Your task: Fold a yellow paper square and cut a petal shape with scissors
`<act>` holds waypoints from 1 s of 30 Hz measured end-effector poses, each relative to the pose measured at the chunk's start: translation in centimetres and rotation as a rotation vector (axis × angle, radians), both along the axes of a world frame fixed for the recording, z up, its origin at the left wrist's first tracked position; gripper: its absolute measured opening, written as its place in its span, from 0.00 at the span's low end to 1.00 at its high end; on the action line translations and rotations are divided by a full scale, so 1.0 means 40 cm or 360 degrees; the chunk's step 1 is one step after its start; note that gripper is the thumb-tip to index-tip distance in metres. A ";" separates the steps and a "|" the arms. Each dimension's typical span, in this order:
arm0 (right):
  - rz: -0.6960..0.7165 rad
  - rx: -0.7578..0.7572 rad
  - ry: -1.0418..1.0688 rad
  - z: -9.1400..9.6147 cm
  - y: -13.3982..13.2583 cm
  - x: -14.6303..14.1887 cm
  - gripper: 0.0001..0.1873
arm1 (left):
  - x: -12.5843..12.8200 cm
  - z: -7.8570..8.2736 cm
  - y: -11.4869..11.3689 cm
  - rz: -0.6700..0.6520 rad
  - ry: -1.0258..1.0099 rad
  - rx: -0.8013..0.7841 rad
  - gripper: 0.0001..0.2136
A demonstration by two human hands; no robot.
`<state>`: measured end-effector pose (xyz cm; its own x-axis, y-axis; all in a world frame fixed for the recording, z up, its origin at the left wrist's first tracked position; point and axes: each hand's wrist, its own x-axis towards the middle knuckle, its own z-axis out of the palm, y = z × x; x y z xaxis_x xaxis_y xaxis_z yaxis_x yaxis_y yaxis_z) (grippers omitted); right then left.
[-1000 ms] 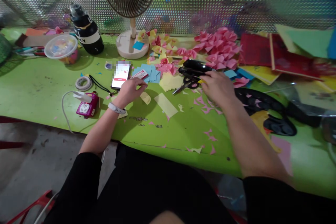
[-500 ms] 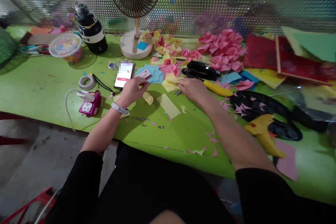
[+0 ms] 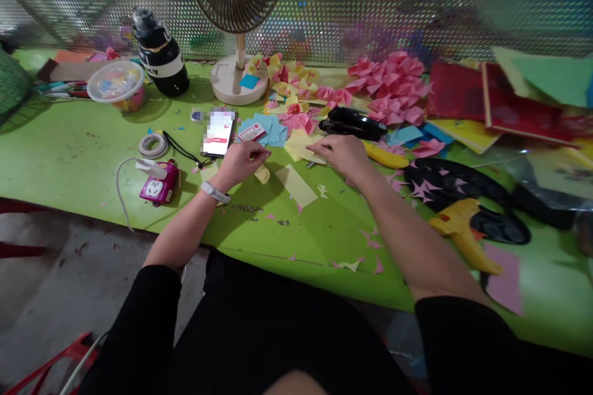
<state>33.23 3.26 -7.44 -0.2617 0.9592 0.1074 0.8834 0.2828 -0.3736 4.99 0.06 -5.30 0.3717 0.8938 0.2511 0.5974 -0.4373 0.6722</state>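
Note:
My left hand (image 3: 243, 160), with a pale watch on its wrist, hovers with thumb and fingers pinched together; whatever is between the tips is too small to make out. A curved yellow paper piece (image 3: 262, 174) lies just below those fingertips. Over to the right, my right hand (image 3: 341, 155) has its fingers pressed together on pale yellow paper squares (image 3: 299, 143), pinching at the paper's edge. A yellow paper strip (image 3: 298, 185) lies flat between the hands. Blue paper squares (image 3: 277, 131) and a small red-and-white box (image 3: 251, 133) lie behind my left hand.
A lit phone (image 3: 218, 133), a tape roll (image 3: 153, 145) and a magenta power socket (image 3: 160, 184) sit at left. Behind stand a fan (image 3: 238, 89) and a black bottle (image 3: 167, 65). A black stapler (image 3: 354, 124), folded pink papers (image 3: 393, 83) and a yellow glue gun (image 3: 463, 228) lie right.
My right hand has shifted slightly left and down, with its fingertips lower over the yellow squares. My left hand has moved slightly right and down, still pinched.

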 end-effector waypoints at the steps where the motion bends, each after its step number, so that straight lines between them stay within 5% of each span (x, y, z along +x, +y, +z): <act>1: -0.0009 -0.0011 -0.0018 0.002 -0.004 -0.004 0.20 | 0.002 -0.001 0.000 -0.0006 -0.0012 -0.0011 0.09; 13: 0.0245 -0.0028 -0.0078 0.006 -0.019 0.003 0.15 | 0.009 -0.003 -0.004 -0.0022 -0.0027 -0.0055 0.08; 23: 0.0006 0.0000 0.0082 -0.003 -0.025 -0.010 0.10 | 0.023 -0.005 -0.017 -0.0078 -0.0144 -0.0174 0.08; 27: -0.0101 -0.0055 0.0233 0.005 -0.016 -0.001 0.12 | 0.026 -0.002 -0.019 -0.0073 -0.0275 -0.0426 0.09; 30: -0.0158 0.0139 0.0236 0.033 -0.041 -0.008 0.13 | 0.033 0.004 -0.026 -0.0122 -0.0600 -0.0868 0.10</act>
